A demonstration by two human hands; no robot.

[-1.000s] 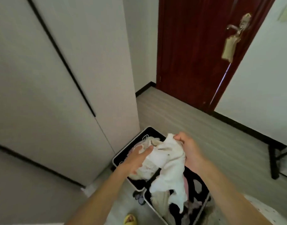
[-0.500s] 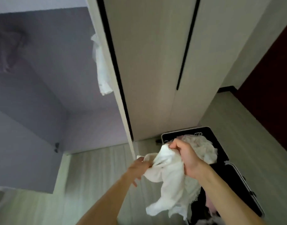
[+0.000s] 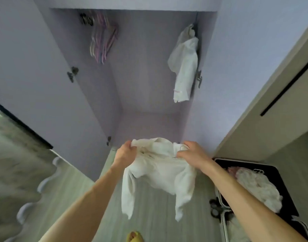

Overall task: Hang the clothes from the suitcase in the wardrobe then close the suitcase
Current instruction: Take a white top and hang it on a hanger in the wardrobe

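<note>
Wardrobe (image 3: pixel 149 70) stands open ahead, with empty hangers (image 3: pixel 102 37) bunched at upper left and one pale garment (image 3: pixel 183 67) hung at right. Risk: both grips are occupied, so reaching for a hanger means releasing one side, and the white top (image 3: pixel 160 172) could sag or drop to the floor (image 3: pixel 155 217). Left grip (image 3: pixel 126 152) and right grip (image 3: pixel 193 153) each clench a shoulder edge with arms extended. The top dangles before the wardrobe, left of the open suitcase (image 3: pixel 278 177).

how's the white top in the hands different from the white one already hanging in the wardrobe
The held top is gripped by the left hand and right hand in front of the wardrobe; the hung top dangles inside at its right side. The held top is spread wide, sleeves drooping; the hung top hangs narrow and bunched. Both are white and creased.
</note>
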